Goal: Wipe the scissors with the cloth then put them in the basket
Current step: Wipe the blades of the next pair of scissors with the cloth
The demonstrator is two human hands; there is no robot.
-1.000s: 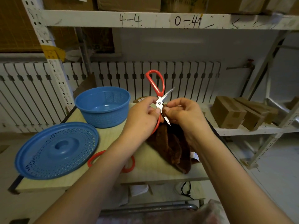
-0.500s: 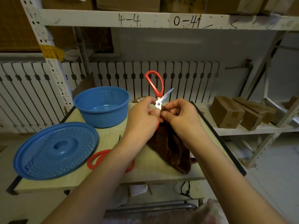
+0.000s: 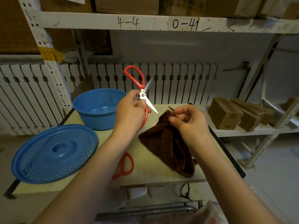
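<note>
Left hand [image 3: 129, 111] grips the scissors [image 3: 142, 94], apart from right hand [image 3: 189, 123] pinching the cloth [image 3: 166, 146].

A round blue perforated lid [image 3: 54, 153] lay at the left front of the wooden tabletop [image 3: 150, 172], overhanging its edge. A second pair of red-handled scissors [image 3: 125, 165] lay flat near the middle of the tabletop. Behind stood a white slatted radiator [image 3: 178, 81] and a white metal shelf beam [image 3: 145, 22] marked "4-4" and "0-41". To the right, brown cardboard boxes [image 3: 224, 113] sat side by side on a lower shelf [image 3: 252, 130].
</note>
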